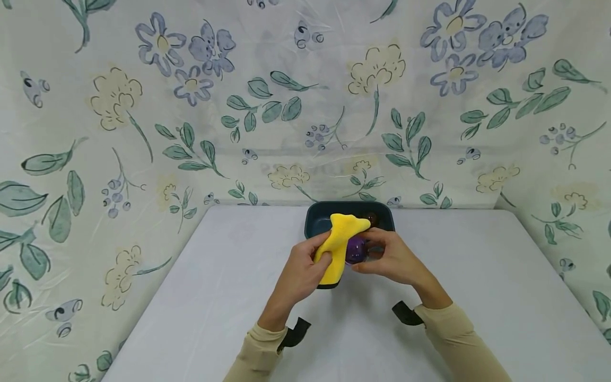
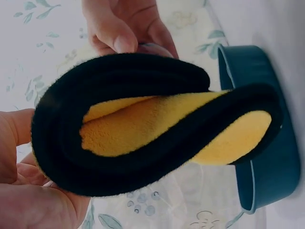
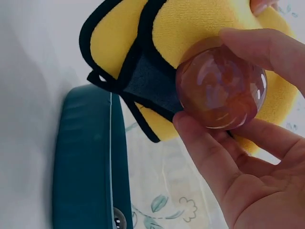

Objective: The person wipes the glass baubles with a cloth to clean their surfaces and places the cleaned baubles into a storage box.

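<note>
This looks like a makeshift recording corner rather than a lived-in room: a plain pale worktop (image 1: 191, 297) stands boxed in by a floral sheet (image 1: 143, 106) hung behind and on both sides, hiding whatever room lies beyond.

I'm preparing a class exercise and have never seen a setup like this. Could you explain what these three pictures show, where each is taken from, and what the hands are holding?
No machine here: a person works with bare hands, wearing three cameras. The head view looks down on a white table backed by flowered cloth. The other two views come from cameras strapped to each wrist. A dark teal tray sits on the table. The left hand grips a folded yellow cloth with black edging. The right hand holds a glossy ball against the cloth; it looks purple from above, reddish-brown up close. Another ball seems to lie in the tray.
</note>
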Demonstrator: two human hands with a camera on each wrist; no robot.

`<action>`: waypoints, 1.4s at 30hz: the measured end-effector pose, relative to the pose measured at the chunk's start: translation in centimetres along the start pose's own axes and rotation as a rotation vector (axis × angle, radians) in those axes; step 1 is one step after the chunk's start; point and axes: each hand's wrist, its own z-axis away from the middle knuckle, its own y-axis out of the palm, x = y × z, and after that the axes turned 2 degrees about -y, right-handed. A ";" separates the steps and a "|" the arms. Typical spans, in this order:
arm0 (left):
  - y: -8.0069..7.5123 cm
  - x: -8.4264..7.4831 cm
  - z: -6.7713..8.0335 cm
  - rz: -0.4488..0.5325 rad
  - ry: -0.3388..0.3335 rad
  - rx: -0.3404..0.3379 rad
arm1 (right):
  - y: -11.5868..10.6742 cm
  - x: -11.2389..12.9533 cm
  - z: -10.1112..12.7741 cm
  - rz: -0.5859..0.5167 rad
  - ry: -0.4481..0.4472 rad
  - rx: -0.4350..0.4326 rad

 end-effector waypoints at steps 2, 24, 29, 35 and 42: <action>-0.1 0.1 -0.1 -0.003 -0.002 0.006 | 0.1 0.1 0.1 0.001 0.002 -0.001; -0.6 1.9 -1.2 0.167 -0.150 0.125 | 0.2 0.7 0.2 -0.052 -0.101 -0.107; -0.6 1.8 -1.2 0.191 -0.179 0.145 | 0.2 0.2 0.0 -0.020 -0.090 -0.129; -0.4 1.6 -1.1 0.190 -0.191 0.134 | -0.1 -0.1 -0.3 -0.033 -0.023 -0.105; -0.3 1.6 -1.0 0.191 -0.170 0.112 | -0.5 -0.2 -0.2 -0.081 -0.002 -0.051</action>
